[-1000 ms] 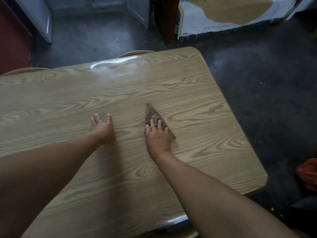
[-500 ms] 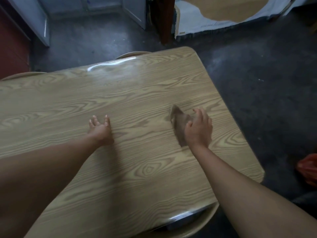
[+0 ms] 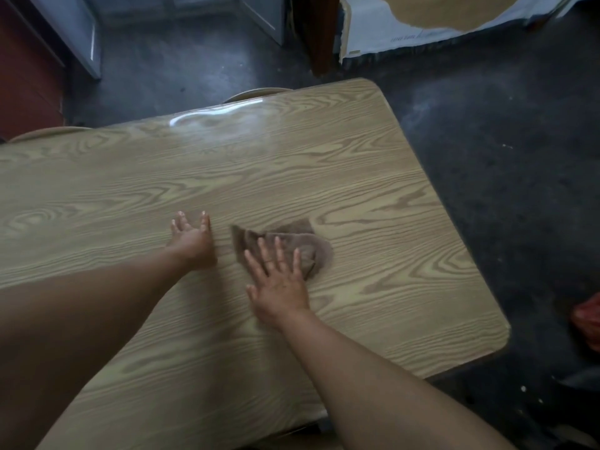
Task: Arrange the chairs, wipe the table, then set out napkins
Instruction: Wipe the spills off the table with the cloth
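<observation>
I see the brown cloth [image 3: 316, 251] lying crumpled on the table [image 3: 357, 170], a little right of the middle of the top and nearer the near edge than the far one. The right hand [image 3: 279, 280] lies flat on its near left part, palm down, with the fingers [image 3: 278, 251] straight and spread. They press the cloth against the wood and curl round nothing. The far and right parts of the cloth stick out past the fingertips.

Just beside it to the left, not touching the cloth, the left hand [image 3: 193, 241] rests palm down on the bare wood. Its fingers are stretched forward and somewhat apart, and it holds nothing. Both bare forearms reach in from the bottom of my view.

The table has a pale wood-grain top with rounded corners and a bright glare patch near its far edge. Beyond that edge I make out the curved tops of two chairs: one chair [image 3: 256, 91] near the middle, another chair [image 3: 45, 133] at the left.

Around the table is a dark floor [image 3: 503, 157]. At the top stands a wooden post [image 3: 319, 34], with a white sheet [image 3: 373, 30] just right of it. A red thing [image 3: 587, 319] shows at the right edge; I cannot tell what it is.
</observation>
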Demonstrator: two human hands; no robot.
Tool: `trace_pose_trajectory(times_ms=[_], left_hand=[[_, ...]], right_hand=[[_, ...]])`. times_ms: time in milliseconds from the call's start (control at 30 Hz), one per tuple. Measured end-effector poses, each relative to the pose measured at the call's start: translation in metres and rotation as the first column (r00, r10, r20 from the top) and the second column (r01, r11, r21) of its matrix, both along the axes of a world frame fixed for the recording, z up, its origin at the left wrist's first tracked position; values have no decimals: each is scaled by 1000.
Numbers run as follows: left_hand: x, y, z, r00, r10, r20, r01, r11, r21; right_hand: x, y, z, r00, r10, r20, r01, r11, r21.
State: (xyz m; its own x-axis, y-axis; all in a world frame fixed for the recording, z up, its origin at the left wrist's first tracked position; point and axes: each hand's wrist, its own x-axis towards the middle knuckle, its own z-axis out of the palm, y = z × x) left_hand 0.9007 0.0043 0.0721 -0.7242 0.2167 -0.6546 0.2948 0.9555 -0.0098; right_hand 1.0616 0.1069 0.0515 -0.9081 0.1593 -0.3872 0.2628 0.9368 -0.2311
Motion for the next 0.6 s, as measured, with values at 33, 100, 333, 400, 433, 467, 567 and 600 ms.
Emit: trace_pose_trajectory(times_ms=[33,100,333,400,433,467,567,600], left_hand=[[0,-1,-1,1000,-7,0,7,1000,-4],[0,-1,-2,1000,-21,-7,21,1000,-16],[0,3,1,1000,-27,15,27,999,-47],[-1,4,4,999,-29,18,29,998,-48],[0,6,7,999,-31,15,31,998,-47],[-1,7,9,999,-38,9,39,998,-46],[-2,9,17,998,-59,12,59,997,-46],[-3,9,19,998,-65,17,66,997,-49]], right_hand=[[2,-2,1,997,74,15,-74,997,5],[7,10,1,978,206,24,-207,978,40],[24,147,11,896,-423,137,403,903,151],[26,151,12,814,-563,143,547,826,137],[24,140,10,799,-585,138,570,811,135],[22,121,5,812,-570,126,556,821,132],[21,44,-2,958,-286,4,285,955,78],[23,21,-2,991,-134,-1,134,990,42]])
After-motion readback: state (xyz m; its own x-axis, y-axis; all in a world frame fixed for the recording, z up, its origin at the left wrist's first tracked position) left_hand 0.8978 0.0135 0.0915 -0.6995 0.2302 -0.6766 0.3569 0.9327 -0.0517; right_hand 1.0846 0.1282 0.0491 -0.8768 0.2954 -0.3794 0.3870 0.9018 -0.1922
